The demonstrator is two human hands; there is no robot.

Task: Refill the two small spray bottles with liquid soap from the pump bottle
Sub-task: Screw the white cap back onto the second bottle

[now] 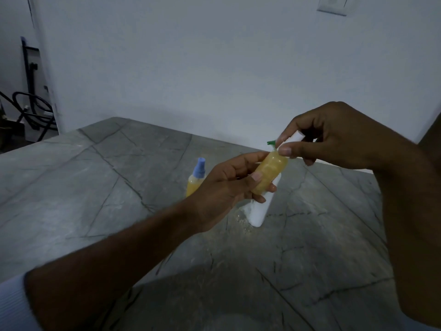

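1. The left hand [229, 187] is wrapped around the body of a small spray bottle [269, 174] full of yellow soap, holding it up in the air above the grey stone worktop [95, 187].
2. That bottle's long axis is tilted: its base sits low in the left palm and its neck points up and to the right, straight toward the right hand [334, 139].
3. The right hand pinches at the neck, thumb and fingertips closed on a white cap [297, 137], with the green nozzle [271, 142] poking out just beside the thumb (whether the cap is already seated or only being offered up, I cannot tell).
4. The coming move likely turns on keeping cap and neck on one line, so the right hand is the nearer one to finish it.
5. Behind the left hand a second spray bottle [195, 180] with a blue top stands upright on the worktop, also yellow inside.
6. A white bottle [260, 209] leans below the held one, presumably the pump bottle, with a few wet spots on the worktop at its foot.
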